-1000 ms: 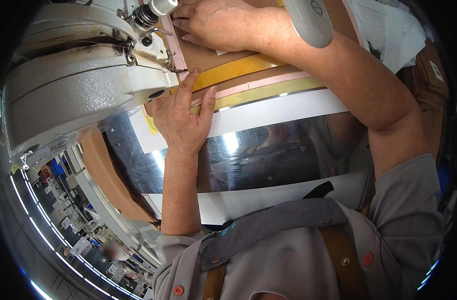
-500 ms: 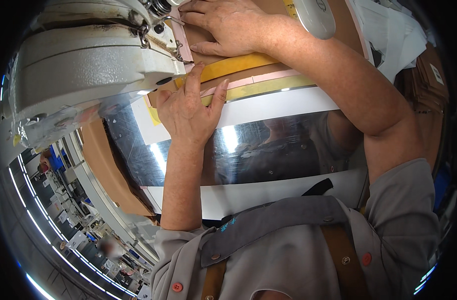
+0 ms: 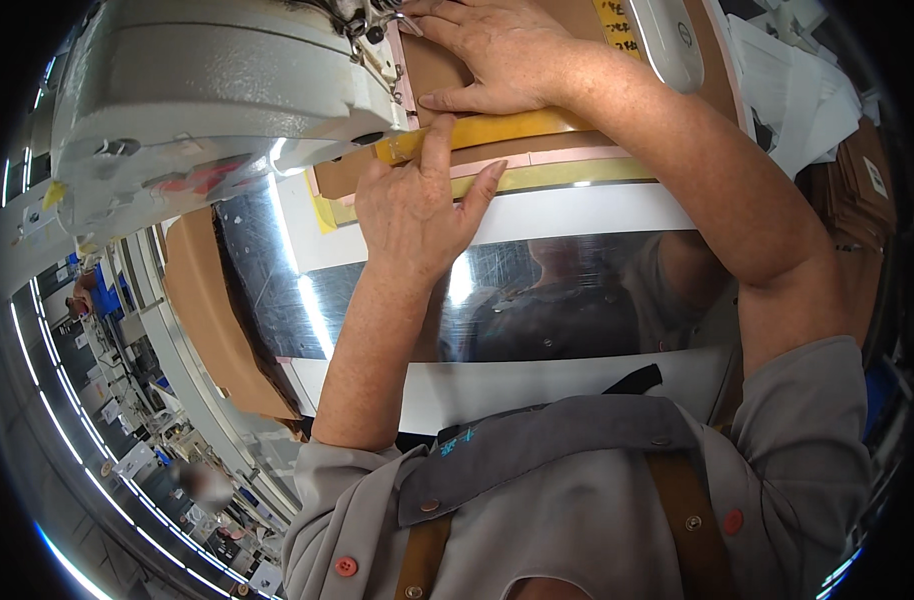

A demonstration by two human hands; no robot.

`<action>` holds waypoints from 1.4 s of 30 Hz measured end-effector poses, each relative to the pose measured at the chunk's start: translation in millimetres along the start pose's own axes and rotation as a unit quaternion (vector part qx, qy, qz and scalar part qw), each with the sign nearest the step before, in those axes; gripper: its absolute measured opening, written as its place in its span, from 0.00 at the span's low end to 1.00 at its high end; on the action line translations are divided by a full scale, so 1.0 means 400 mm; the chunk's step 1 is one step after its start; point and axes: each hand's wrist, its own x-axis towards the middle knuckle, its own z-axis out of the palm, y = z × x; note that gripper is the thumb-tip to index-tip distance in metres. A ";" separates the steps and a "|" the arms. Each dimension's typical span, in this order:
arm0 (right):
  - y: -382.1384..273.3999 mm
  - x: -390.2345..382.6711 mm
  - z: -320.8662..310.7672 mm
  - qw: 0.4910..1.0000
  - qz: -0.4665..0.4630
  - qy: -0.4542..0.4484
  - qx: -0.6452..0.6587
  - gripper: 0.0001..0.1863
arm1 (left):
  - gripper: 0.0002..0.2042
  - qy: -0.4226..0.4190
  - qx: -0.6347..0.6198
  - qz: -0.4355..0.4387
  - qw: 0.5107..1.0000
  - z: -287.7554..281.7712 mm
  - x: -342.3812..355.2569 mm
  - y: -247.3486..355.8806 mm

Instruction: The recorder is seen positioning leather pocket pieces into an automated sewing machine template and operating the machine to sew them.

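Observation:
My left hand (image 3: 417, 215) lies over the near edge of a brown sheet (image 3: 557, 25) with pink edging, its fingers apart. Its index finger reaches across the left end of a yellow strip (image 3: 527, 128) on the sheet. Beyond the strip my right hand (image 3: 502, 60) rests flat on the brown sheet, fingers spread and thumb pointing left. Close to the fingertips of both hands is the head of a pale sewing machine (image 3: 227, 95); its needle area is partly hidden. Along the sheet's near side runs a pale yellow band (image 3: 577, 172).
A shiny metal plate (image 3: 537, 300) spans the table in front of me, with a white surface (image 3: 557, 215) behind it. A rounded white object (image 3: 667, 45) stands beyond my right forearm. White scraps (image 3: 787, 95) and stacked brown pieces (image 3: 862, 185) are at right; a brown panel (image 3: 212, 310) at left.
The view has shifted, so the machine, sheet and both hands appear farther right. Relative to the machine, my left hand has moved slightly right. Both hands stay spread on the sheet.

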 end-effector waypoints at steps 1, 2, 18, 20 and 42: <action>0.007 -0.003 0.006 1.000 -0.003 0.001 -0.001 0.46 | 0.30 0.002 0.002 -0.002 1.000 0.000 -0.002 0.008; 0.001 -0.004 -0.004 1.000 0.002 -0.016 0.000 0.46 | 0.30 0.000 0.000 0.000 1.000 0.003 -0.005 0.016; 0.002 0.007 -0.026 1.000 -0.005 -0.017 -0.009 0.45 | 0.38 0.010 0.024 -0.016 1.000 0.016 0.015 0.019; 0.004 0.014 -0.016 1.000 -0.005 -0.015 -0.012 0.45 | 0.38 -0.002 0.031 -0.015 0.999 0.011 0.022 0.022; 0.017 0.016 0.001 1.000 0.010 -0.007 0.005 0.37 | 0.35 -0.046 0.029 -0.045 0.998 -0.004 0.015 0.028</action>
